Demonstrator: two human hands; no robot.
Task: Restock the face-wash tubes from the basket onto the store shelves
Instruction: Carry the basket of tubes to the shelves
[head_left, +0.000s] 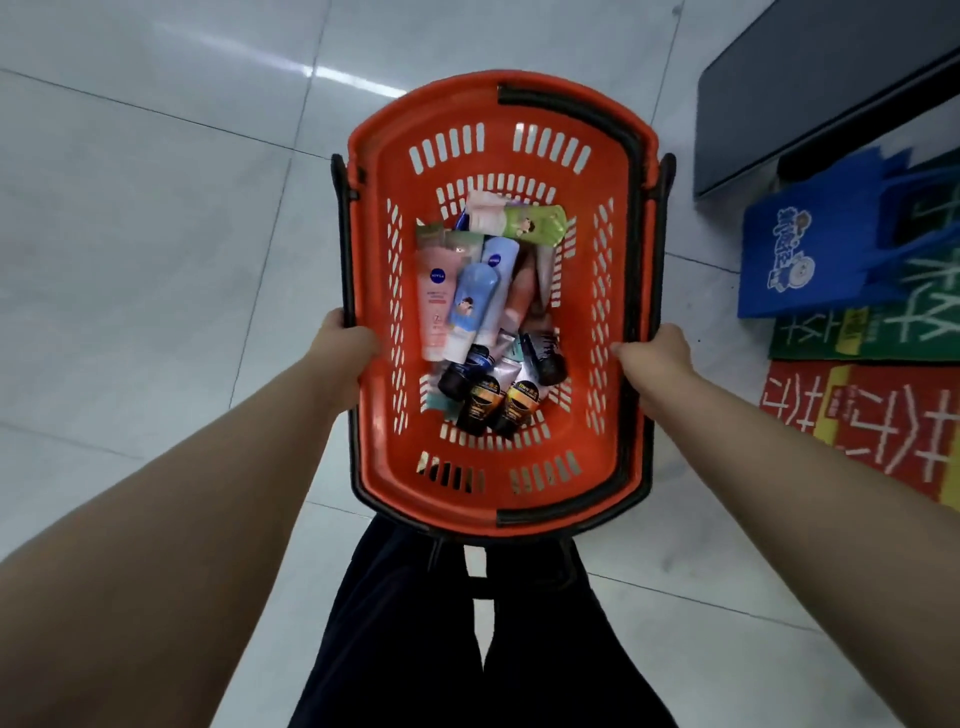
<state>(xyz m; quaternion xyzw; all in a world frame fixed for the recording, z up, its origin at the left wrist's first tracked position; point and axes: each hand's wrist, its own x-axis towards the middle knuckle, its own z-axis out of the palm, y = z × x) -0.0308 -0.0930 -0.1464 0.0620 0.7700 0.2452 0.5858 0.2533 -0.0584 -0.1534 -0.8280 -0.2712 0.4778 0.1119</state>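
Observation:
An orange plastic shopping basket (498, 117) with black handles folded down hangs in front of me above the floor. My left hand (347, 344) grips its left rim and my right hand (655, 358) grips its right rim. Inside lie several face-wash tubes in a loose pile: a pink tube (435, 296), a light blue tube (475, 306), a green tube (524, 222) at the far end, and dark black-and-gold tubes (501, 405) at the near end. No store shelves are visible.
Pale tiled floor (156, 234) spreads to the left and ahead. A dark cabinet base (810, 88) stands at the upper right. A blue tote bag (810, 254) lies on green and red mats (872, 415) on the right. My dark trousers (415, 649) are below the basket.

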